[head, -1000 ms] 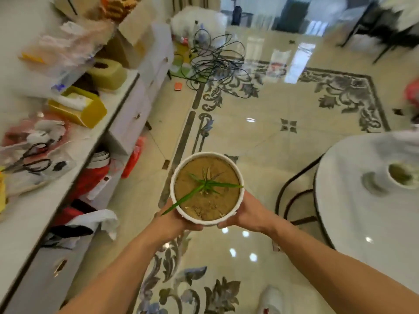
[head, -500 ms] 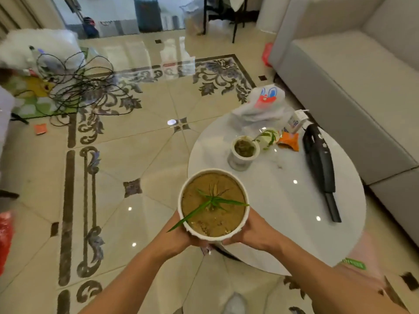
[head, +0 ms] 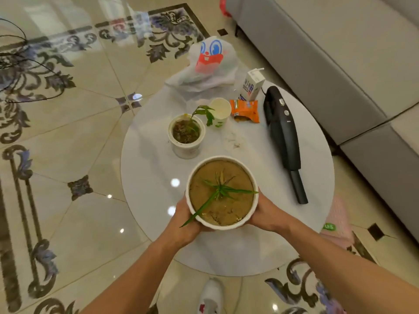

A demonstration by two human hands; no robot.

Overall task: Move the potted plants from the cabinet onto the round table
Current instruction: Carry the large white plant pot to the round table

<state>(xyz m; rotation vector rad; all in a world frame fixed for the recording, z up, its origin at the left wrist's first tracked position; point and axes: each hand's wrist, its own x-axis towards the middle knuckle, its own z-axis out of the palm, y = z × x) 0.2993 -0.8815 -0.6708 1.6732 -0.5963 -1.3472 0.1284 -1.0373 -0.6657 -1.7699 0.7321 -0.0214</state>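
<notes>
I hold a wide white pot (head: 222, 193) of brown soil with a small green sprout, above the near half of the round white table (head: 147, 168). My left hand (head: 184, 219) grips its left side and my right hand (head: 266, 214) grips its right side. I cannot tell whether the pot's base touches the tabletop. A smaller white potted plant (head: 186, 135) with drooping green leaves stands on the table just beyond it.
On the far side of the table lie a white plastic bag (head: 208, 62), a milk carton (head: 251, 83), a paper cup (head: 219, 111) and an orange snack packet (head: 244, 111). A black handheld vacuum (head: 283, 137) lies along the right. A grey sofa (head: 328, 57) stands behind.
I turned away from the cabinet toward the round table. The pot in both hands moved from over the floor to over the table's near half.
</notes>
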